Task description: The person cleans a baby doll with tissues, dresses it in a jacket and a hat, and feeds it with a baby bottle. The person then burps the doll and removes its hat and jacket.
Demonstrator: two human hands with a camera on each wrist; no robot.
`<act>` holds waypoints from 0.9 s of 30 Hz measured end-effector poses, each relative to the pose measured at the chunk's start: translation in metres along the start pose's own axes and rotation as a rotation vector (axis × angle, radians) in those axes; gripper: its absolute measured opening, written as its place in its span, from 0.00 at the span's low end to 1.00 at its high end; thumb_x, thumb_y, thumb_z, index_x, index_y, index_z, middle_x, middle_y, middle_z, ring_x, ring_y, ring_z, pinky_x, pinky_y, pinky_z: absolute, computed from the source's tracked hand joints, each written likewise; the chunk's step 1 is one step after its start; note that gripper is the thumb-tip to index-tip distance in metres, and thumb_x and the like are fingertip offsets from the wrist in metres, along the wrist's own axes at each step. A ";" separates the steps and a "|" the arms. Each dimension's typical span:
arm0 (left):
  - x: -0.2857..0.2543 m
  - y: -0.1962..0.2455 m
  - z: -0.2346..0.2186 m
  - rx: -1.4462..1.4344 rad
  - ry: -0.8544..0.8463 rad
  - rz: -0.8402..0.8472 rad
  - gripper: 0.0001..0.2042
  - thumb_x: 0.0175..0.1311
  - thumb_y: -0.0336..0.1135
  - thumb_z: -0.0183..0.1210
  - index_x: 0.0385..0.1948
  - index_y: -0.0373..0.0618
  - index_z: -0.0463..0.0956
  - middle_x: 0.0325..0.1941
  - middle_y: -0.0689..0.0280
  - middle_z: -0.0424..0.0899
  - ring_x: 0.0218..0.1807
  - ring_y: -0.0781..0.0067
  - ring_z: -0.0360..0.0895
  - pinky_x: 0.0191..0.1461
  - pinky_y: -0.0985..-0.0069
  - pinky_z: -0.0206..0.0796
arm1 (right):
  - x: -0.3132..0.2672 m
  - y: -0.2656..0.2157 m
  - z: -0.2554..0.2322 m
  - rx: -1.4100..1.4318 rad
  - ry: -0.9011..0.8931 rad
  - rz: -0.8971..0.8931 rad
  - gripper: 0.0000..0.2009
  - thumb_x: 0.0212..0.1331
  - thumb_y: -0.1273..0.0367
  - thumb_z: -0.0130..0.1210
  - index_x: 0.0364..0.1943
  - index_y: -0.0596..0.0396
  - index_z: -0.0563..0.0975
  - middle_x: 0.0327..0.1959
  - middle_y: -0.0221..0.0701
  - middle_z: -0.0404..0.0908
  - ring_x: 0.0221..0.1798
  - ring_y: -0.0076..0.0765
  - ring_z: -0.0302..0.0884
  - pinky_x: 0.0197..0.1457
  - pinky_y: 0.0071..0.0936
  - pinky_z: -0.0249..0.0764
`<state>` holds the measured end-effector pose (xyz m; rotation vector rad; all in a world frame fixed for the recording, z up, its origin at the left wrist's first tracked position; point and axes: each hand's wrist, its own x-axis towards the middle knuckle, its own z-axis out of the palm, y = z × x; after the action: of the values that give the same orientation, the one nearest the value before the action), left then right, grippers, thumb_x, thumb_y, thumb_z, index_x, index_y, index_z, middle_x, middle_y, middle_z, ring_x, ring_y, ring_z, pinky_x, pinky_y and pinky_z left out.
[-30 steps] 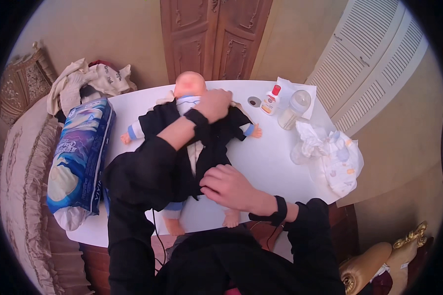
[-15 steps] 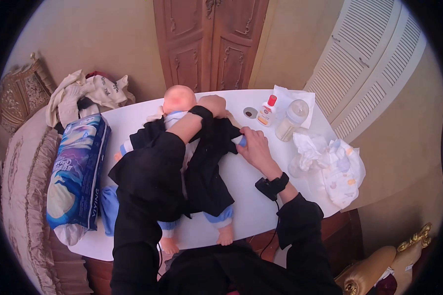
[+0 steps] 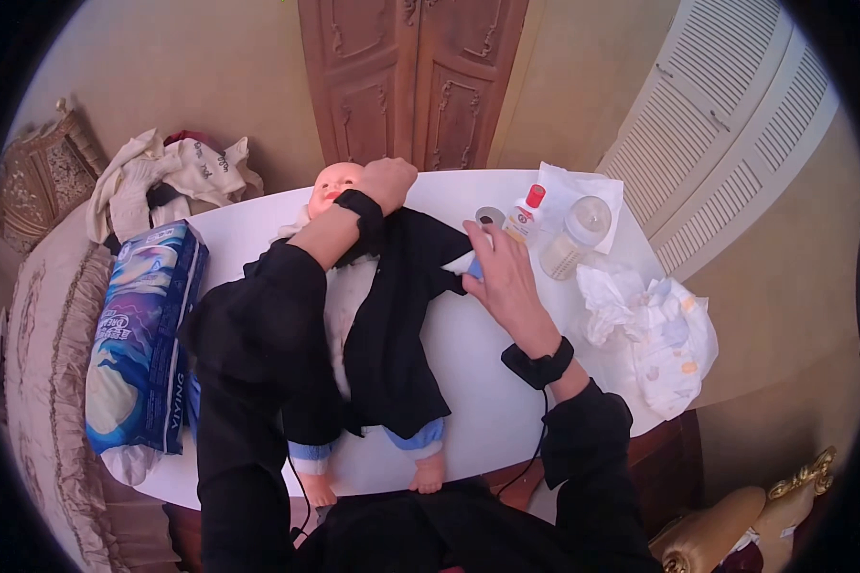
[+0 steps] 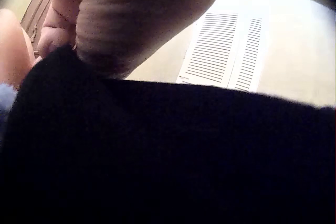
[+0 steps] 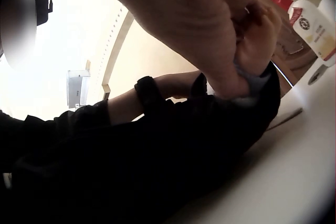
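Note:
A baby doll (image 3: 336,180) lies on its back on the white table (image 3: 483,411), feet toward the person. Over its blue-and-white clothes is a black garment (image 3: 397,353), loose at the front with a pale strip showing. My left hand (image 3: 388,183), beside the doll's head, pinches the garment's upper edge, as the left wrist view shows with black cloth (image 4: 157,145) hanging from the fingers. With my right hand (image 3: 511,286) I hold the doll's arm at the cuff; in the right wrist view the thumb presses on the cuff, close to the doll's hand (image 5: 258,48).
A blue diaper pack (image 3: 143,334) stands along the left edge. At the right are a red-capped bottle (image 3: 526,215), a baby bottle (image 3: 578,234), crumpled white wipes (image 3: 607,296) and a patterned diaper (image 3: 674,349). Clothes (image 3: 177,181) are heaped beyond the table's left corner.
My right hand has moved up from the garment's lower edge to the doll's cuff. The left hand stays near the doll's shoulder, drawing the cloth up. The garment's front now spreads lower over one leg.

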<state>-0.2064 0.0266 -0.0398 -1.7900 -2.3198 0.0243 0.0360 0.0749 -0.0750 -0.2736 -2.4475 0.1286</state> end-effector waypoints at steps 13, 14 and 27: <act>-0.066 -0.004 -0.042 -0.276 -0.296 0.191 0.33 0.38 0.16 0.54 0.52 0.59 0.73 0.56 0.56 0.70 0.62 0.53 0.63 0.64 0.65 0.58 | -0.009 0.023 0.028 -0.036 -0.143 0.129 0.27 0.37 0.72 0.65 0.46 0.54 0.66 0.36 0.39 0.74 0.45 0.48 0.72 0.46 0.40 0.67; -0.074 -0.005 -0.041 -0.263 -0.221 0.384 0.31 0.39 0.18 0.55 0.52 0.61 0.74 0.59 0.56 0.68 0.63 0.53 0.62 0.65 0.63 0.57 | -0.009 0.024 0.029 -0.034 -0.145 0.128 0.27 0.37 0.72 0.65 0.46 0.54 0.66 0.36 0.39 0.74 0.45 0.48 0.72 0.46 0.40 0.67; -0.203 0.025 -0.078 -0.614 0.043 0.358 0.06 0.50 0.24 0.57 0.31 0.42 0.77 0.34 0.60 0.79 0.43 0.57 0.76 0.47 0.64 0.67 | -0.004 0.023 0.023 -0.025 -0.169 0.132 0.27 0.39 0.72 0.64 0.46 0.54 0.66 0.40 0.41 0.73 0.45 0.51 0.74 0.45 0.42 0.71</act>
<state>-0.1198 -0.1703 0.0013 -2.4297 -2.0754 -0.7339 0.0278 0.0955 -0.0989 -0.4523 -2.5988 0.1852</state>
